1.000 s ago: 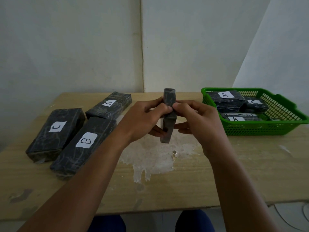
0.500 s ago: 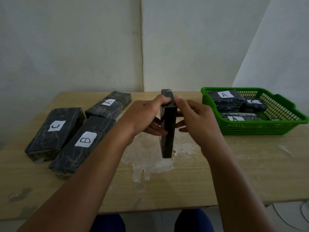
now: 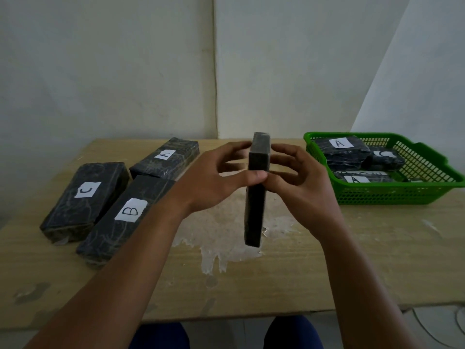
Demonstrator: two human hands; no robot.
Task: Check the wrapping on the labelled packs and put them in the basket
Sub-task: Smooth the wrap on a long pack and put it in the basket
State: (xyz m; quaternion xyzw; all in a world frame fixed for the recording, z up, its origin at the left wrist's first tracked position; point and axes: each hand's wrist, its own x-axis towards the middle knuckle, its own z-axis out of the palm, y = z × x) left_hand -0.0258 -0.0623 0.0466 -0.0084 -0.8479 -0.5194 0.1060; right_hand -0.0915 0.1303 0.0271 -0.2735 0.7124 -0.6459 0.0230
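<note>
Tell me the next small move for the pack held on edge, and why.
Probably turn the pack flat to show a broad face. Left hand and right hand pinch it edge-on above the table, so its label is hidden. Then it goes right, into the green basket.

Head camera looks forward and down, close over table (image 3: 352, 260).

A pale wooden table (image 3: 377, 260) is seen beneath the hands, a patch of dried white paint (image 3: 221, 238) marking it just below them.
</note>
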